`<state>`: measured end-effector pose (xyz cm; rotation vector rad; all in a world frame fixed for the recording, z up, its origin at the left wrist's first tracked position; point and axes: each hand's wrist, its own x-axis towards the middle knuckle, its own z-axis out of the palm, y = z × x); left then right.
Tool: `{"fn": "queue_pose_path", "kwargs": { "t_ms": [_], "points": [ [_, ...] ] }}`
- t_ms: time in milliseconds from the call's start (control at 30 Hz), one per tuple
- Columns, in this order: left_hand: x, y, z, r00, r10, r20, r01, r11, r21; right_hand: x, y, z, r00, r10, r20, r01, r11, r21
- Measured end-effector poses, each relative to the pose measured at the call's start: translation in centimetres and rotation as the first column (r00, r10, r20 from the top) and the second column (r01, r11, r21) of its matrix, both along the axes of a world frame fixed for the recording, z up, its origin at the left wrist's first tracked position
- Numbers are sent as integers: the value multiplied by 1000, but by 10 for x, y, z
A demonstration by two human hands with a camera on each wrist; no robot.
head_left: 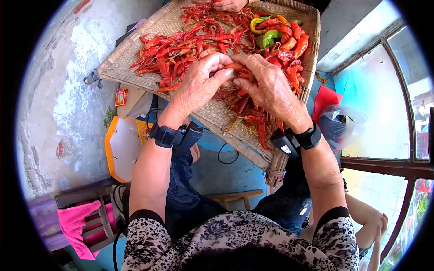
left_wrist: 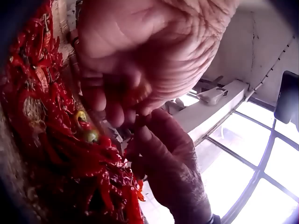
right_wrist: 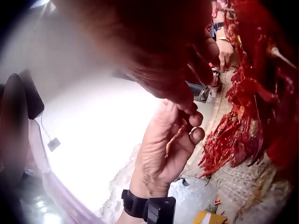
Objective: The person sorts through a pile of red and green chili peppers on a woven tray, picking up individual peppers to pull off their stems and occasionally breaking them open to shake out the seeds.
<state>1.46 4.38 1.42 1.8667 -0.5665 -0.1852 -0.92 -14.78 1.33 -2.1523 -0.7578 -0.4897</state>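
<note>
Close together over the woven tray (head_left: 122, 63), my two hands meet at the fingertips. A thin, wrinkled red-orange chili pepper (right_wrist: 174, 140) lies along the curled fingers of my left hand (head_left: 201, 83), which grips it. My right hand (head_left: 273, 86) pinches at the same spot, thumb and forefinger bent inward. Part of the pepper is hidden by the fingers. Around and beyond the hands spread heaps of dried red chili peppers (head_left: 169, 54). Plumper red peppers (head_left: 296, 43) with a green pepper (head_left: 268, 39) sit at the tray's far right.
Another person's hands (head_left: 228, 4) work at the tray's far edge. An orange-rimmed box (head_left: 110, 149) and a small red box (head_left: 121, 96) stand at left. A window (head_left: 375, 99) and a plastic bag (head_left: 339, 126) are on the right. A pink cloth (head_left: 79, 226) hangs over a wooden chair.
</note>
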Motion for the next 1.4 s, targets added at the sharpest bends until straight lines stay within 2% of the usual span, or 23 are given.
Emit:
{"fn": "queue_pose_path", "kwargs": {
  "t_ms": [100, 167, 233, 267, 300, 367, 400, 433, 500, 567, 633, 700, 767, 833, 900, 933, 1033, 1067, 1200, 1300, 1333, 1367, 1400],
  "points": [
    [-3, -3, 0, 1000, -13, -12, 12, 999, -49, 3, 0, 3, 988, -35, -149, 45, 997, 62],
    [0, 0, 0, 1000, 25, -17, -26, 999, -39, 6, -5, 5, 991, -49, -123, 58, 996, 67],
    [5, 6, -3, 995, 97, -31, -97, 995, -16, 12, -13, 9, 980, -143, 138, 147, 989, -26],
    [11, 10, -12, 993, 110, 46, -114, 989, 94, 13, -19, 12, 967, -177, 184, 182, 983, -14],
    [11, 13, -16, 993, 111, 47, -115, 989, 94, 14, -24, 12, 954, -256, 154, 262, 965, -17],
    [8, 18, -25, 937, -96, 335, -93, 857, 507, 16, -36, 14, 919, -310, 242, 347, 929, -126],
    [4, 19, -34, 877, -152, 455, -132, 836, 533, 18, -43, 12, 919, -310, 243, 347, 930, -126],
    [6, 21, -40, 877, -151, 455, -133, 836, 533, 20, -49, 9, 894, -363, 263, 414, 893, -176],
    [9, 21, -49, 882, -259, 394, -126, 676, 726, 20, -54, 7, 864, -414, 286, 480, 848, -225],
    [14, 20, -51, 855, -275, 440, -154, 675, 722, 17, -53, 10, 866, -436, 244, 485, 850, -205],
    [11, 17, -37, 897, -188, 401, -168, 694, 700, 12, -45, 15, 862, -432, 265, 482, 861, -162],
    [10, 16, -25, 895, -159, 417, -176, 733, 657, 12, -38, 15, 887, -364, 286, 400, 913, -77],
    [14, 17, -20, 937, 26, 348, -234, 787, 571, 14, -32, 10, 900, -320, 297, 351, 935, -58],
    [23, 22, -23, 952, 77, 298, -240, 793, 560, 15, -26, 6, 928, -205, 313, 249, 962, -110],
    [30, 25, -29, 989, 121, 90, -143, 942, 305, 11, -23, 6, 934, -175, 311, 234, 958, -163],
    [28, 22, -29, 990, 103, -93, -93, 990, 106, 10, -22, 6, 943, -173, 285, 225, 960, -164],
    [20, 10, -13, 971, 89, -222, -71, 994, 87, 11, -20, 3, 956, -161, 245, 203, 967, -155],
    [14, 4, -10, 968, 87, -235, -92, 996, -8, 11, -19, 3, 962, -167, 217, 201, 968, -147],
    [19, -4, -24, 981, 42, -190, -58, 995, -78, 8, -15, 6, 980, -143, 135, 158, 982, -104],
    [20, -10, -27, 985, 29, -169, -22, 999, 44, 7, -13, 5, 987, -78, 142, 91, 992, -87],
    [24, -12, -35, 987, 110, -117, -90, 983, 161, 7, -12, 5, 987, -75, 141, 87, 993, -79],
    [24, -14, -39, 988, 112, -110, -94, 983, 160, 7, -12, 5, 986, -73, 148, 85, 993, -79],
    [19, -19, -37, 993, 116, 27, -119, 979, 163, 6, -12, 6, 987, -86, 138, 94, 994, -59]
  ]
}}
